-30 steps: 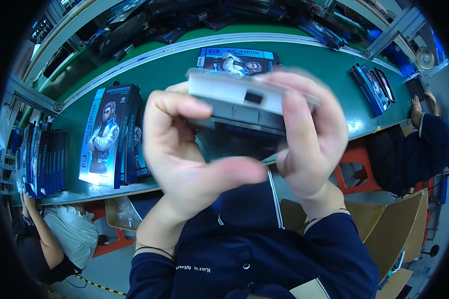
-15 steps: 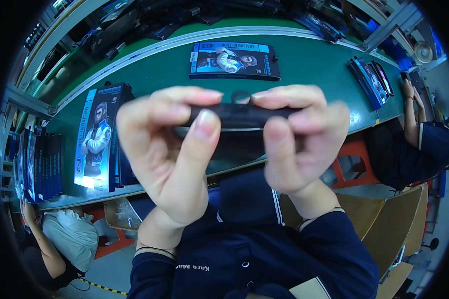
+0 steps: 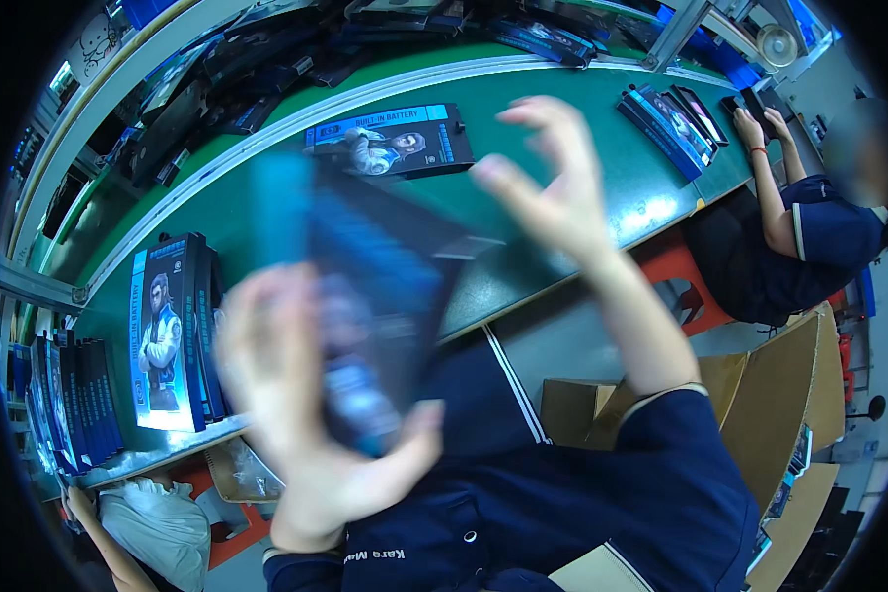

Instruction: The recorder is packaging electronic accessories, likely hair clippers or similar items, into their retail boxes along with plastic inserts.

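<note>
A long green bench (image 3: 582, 168) curved across the view, with flat blue-and-black boxes lying on it. In front of it, a dark flat box (image 3: 385, 296), blurred, tilted with its long axis running from eleven o'clock to five o'clock. The left hand (image 3: 306, 434) pinched its lower end, thumb at four o'clock. The right hand (image 3: 553, 197) hovered spread at the box's two o'clock, apart from it.

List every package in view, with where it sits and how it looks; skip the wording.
Blurred dark-blue flat box: held in the left hand.
Flat box: lying on the green bench, black and blue with a figure picture.
Upright box stack: bench's left end, same design.
Fanned boxes: bench's right end.
</note>
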A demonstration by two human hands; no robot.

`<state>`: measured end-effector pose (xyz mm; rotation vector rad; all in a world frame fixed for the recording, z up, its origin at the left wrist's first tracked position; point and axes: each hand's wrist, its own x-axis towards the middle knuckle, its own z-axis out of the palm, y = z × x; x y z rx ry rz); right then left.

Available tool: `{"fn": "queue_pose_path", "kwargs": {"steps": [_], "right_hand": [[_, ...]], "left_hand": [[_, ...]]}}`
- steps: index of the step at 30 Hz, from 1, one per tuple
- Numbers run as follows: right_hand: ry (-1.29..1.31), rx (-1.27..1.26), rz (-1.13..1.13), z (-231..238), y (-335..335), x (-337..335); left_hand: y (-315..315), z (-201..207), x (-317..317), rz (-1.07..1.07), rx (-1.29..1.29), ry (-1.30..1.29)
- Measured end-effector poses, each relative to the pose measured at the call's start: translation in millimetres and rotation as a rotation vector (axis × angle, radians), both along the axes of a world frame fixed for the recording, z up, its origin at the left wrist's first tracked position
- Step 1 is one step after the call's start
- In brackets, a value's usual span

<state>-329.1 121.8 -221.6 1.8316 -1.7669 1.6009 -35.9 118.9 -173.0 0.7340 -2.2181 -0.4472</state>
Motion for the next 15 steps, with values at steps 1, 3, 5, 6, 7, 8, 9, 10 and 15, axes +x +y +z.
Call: {"fn": "queue_pose_path", "kwargs": {"steps": [1,3,5,6,7,8,9,10,15], "right_hand": [[0.305,-0.054,-0.232,2,1,-46],[0.474,0.074,-0.571,0,8,-136],[0.514,0.352,-1.082,-6,47,-229],[0.423,0.423,-1.129,-9,84,-274],[0.311,0.485,-1.111,-25,87,-304],[0.175,0.518,-1.030,-38,88,-313],[0.048,0.548,-0.983,-39,106,-317],[0.063,0.638,-1.015,-39,95,-303],[0.055,0.772,-0.950,-8,80,-207]], "left_hand": [[2,13,16,0.167,-0.072,0.030],[-2,26,50,0.582,-0.364,0.101],[-25,29,90,0.716,-0.330,-0.162],[-45,19,106,0.658,-0.092,-0.248],[-47,20,122,0.650,0.136,-0.359],[-48,16,121,0.659,0.138,-0.356],[-57,7,112,0.715,0.103,-0.348],[-52,11,112,0.822,0.061,-0.361],[-17,30,69,0.743,-0.250,-0.130]]}}
